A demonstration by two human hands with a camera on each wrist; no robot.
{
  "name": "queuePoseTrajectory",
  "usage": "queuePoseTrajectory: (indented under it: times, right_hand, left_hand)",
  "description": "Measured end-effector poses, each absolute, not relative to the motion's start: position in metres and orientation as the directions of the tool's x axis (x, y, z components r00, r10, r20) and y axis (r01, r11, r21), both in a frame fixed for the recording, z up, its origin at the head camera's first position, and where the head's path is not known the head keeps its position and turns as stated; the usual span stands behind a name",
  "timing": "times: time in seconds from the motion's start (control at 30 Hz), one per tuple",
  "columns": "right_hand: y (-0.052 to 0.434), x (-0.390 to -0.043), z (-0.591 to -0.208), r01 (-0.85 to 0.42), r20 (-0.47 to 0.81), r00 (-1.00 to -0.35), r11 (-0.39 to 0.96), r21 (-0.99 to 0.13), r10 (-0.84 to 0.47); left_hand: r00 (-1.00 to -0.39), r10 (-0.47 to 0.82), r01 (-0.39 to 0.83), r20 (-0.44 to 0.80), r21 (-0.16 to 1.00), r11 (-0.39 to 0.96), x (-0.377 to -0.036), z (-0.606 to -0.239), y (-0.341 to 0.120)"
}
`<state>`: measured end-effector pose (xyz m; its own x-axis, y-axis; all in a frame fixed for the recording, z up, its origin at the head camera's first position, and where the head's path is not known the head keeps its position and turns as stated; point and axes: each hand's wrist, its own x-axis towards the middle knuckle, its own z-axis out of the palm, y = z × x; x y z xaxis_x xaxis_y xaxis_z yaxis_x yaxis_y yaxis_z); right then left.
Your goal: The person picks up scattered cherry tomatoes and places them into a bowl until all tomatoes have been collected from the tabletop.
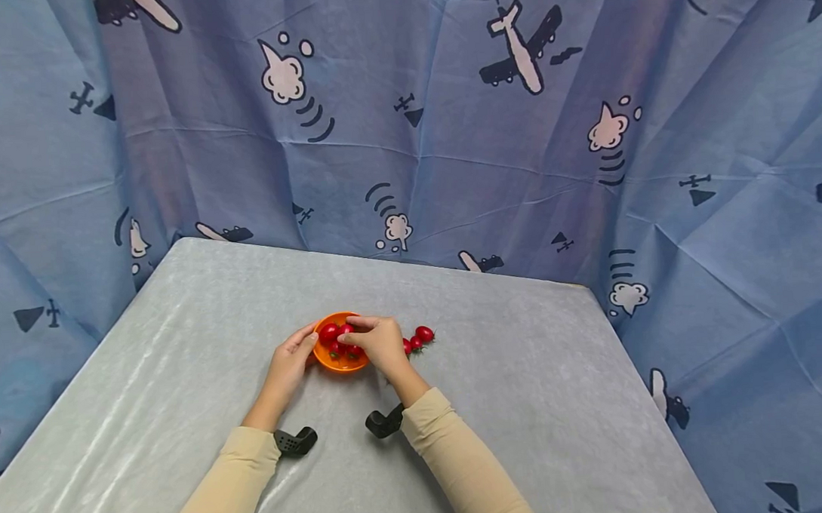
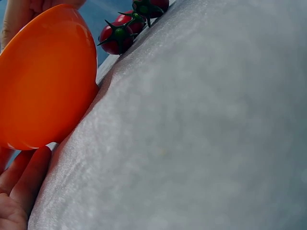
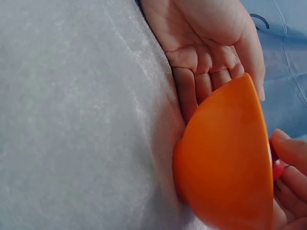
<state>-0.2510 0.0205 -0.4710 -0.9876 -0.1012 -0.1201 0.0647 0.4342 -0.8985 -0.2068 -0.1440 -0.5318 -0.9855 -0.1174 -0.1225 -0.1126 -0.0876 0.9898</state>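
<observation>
An orange bowl (image 1: 340, 366) stands on the table with several red cherry tomatoes (image 1: 328, 332) inside. My left hand (image 1: 286, 369) holds the bowl's left side, thumb at the rim and fingers along the outer wall. Over the bowl's right side, my right hand (image 1: 385, 349) pinches a cherry tomato (image 3: 278, 169) between thumb and fingers, at rim height. The bowl partly hides the right hand in the right wrist view. Just right of that hand, a few more cherry tomatoes (image 1: 424, 334) with green stems lie on the table, partly covered by the hand in the head view.
A pale grey cloth covers the table (image 1: 525, 403). Blue curtains (image 1: 353, 168) printed with planes hang behind it and at both sides. Black wrist mounts (image 1: 297, 442) sit at both cuffs.
</observation>
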Motion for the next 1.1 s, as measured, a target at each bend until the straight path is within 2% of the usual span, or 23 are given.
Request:
queuePoseTrajectory:
  times: [1.1]
  right_hand:
    - [0.0171,-0.247,-0.4708,-0.002,-0.08,-0.988,0.526,-0.851,-0.132]
  left_hand:
    - [-0.987,-0.117,-0.103,-0.112,0.991,-0.083,-0.2068,-0.5337,-0.1449]
